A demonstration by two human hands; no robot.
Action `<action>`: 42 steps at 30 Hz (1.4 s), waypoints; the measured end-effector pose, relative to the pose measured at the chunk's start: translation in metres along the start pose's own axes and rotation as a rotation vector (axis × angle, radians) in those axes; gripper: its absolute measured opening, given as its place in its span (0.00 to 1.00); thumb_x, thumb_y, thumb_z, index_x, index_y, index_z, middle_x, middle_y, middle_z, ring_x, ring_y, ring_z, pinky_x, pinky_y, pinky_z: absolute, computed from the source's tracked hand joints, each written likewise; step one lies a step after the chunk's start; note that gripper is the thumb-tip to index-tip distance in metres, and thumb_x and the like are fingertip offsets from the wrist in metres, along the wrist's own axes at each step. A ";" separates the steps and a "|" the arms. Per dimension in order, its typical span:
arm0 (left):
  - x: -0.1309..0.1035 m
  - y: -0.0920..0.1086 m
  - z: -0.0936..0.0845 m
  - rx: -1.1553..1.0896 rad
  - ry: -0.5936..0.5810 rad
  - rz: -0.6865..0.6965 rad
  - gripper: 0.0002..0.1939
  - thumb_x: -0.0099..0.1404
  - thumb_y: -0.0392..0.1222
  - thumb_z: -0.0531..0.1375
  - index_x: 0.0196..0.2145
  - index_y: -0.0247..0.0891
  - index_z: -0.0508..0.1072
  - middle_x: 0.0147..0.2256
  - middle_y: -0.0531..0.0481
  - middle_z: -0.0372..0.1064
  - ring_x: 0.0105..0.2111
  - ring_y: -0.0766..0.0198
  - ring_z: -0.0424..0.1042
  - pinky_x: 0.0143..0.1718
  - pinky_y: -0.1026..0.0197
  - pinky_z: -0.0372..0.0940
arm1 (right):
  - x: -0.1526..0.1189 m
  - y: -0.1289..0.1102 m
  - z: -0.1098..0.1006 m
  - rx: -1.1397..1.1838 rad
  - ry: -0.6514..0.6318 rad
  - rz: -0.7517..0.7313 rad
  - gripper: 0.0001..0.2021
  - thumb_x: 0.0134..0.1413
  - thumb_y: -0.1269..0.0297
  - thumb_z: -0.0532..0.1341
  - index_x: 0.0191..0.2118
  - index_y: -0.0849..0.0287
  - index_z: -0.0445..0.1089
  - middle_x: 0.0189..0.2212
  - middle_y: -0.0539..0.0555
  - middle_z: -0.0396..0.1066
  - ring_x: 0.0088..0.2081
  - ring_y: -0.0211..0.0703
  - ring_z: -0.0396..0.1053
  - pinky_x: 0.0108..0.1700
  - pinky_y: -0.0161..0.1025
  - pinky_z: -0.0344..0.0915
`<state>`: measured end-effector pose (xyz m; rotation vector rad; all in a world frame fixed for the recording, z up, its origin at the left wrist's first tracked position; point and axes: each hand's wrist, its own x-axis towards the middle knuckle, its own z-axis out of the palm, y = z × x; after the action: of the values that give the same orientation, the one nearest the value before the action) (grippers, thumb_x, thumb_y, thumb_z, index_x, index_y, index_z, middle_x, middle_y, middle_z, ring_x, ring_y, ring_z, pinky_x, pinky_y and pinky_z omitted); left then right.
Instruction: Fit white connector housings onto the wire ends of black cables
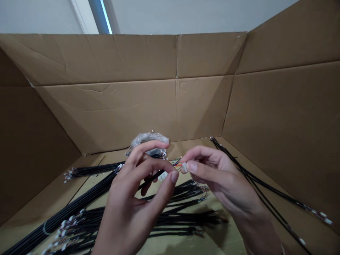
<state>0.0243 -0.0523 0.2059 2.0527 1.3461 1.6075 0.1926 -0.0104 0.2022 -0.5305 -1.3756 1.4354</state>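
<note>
My right hand (215, 173) pinches a small white plug connector (184, 167) between thumb and forefinger. Thin coloured wires (177, 164) run from this connector towards my left hand (140, 191). There, thumb and index finger come together at the black-sleeved cable (152, 179), which passes under the fingers; the exact grip is partly hidden. Below both hands lie several black cables (180, 216) with bare-looking coloured wire ends on the right and white connectors (63, 232) on the left.
Tall cardboard walls (111, 109) enclose the work surface at the back and sides. A clear plastic bag (151, 139) sits against the back wall. A tied bundle of black cables (71, 209) stretches along the left, and more long cables (265, 182) lie at the right.
</note>
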 end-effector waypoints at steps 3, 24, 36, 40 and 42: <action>0.001 -0.001 0.000 -0.014 -0.003 0.001 0.06 0.63 0.45 0.63 0.29 0.44 0.77 0.46 0.47 0.72 0.38 0.57 0.72 0.28 0.62 0.63 | 0.000 0.000 0.000 -0.016 0.004 0.004 0.04 0.50 0.63 0.70 0.32 0.55 0.78 0.26 0.49 0.72 0.27 0.35 0.66 0.29 0.32 0.65; 0.001 0.001 -0.005 -0.047 -0.035 -0.014 0.06 0.62 0.44 0.64 0.28 0.44 0.78 0.48 0.46 0.71 0.43 0.55 0.72 0.22 0.67 0.64 | -0.002 0.003 -0.004 -0.234 0.038 -0.124 0.03 0.53 0.62 0.69 0.33 0.53 0.78 0.28 0.49 0.75 0.30 0.38 0.70 0.31 0.34 0.67; -0.001 0.002 -0.002 -0.001 0.011 0.019 0.07 0.65 0.43 0.61 0.29 0.44 0.76 0.47 0.47 0.72 0.48 0.53 0.71 0.25 0.66 0.65 | -0.003 0.003 -0.001 -0.267 0.086 -0.115 0.03 0.54 0.61 0.68 0.33 0.53 0.78 0.28 0.49 0.74 0.30 0.37 0.68 0.30 0.33 0.64; -0.002 0.005 0.001 0.041 0.067 0.030 0.07 0.66 0.42 0.61 0.30 0.44 0.76 0.47 0.48 0.72 0.48 0.53 0.71 0.28 0.64 0.66 | -0.003 0.003 0.001 -0.239 0.080 -0.119 0.02 0.54 0.63 0.68 0.34 0.53 0.78 0.27 0.48 0.74 0.30 0.35 0.69 0.31 0.32 0.65; -0.002 0.006 0.002 0.071 0.092 0.043 0.07 0.66 0.42 0.60 0.30 0.44 0.75 0.47 0.48 0.72 0.48 0.54 0.71 0.30 0.63 0.67 | -0.003 0.003 0.001 -0.230 0.079 -0.119 0.02 0.54 0.63 0.68 0.34 0.54 0.78 0.27 0.48 0.74 0.29 0.35 0.69 0.31 0.32 0.65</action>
<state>0.0294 -0.0563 0.2073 2.0850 1.4178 1.7155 0.1921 -0.0131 0.1990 -0.6349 -1.4925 1.1570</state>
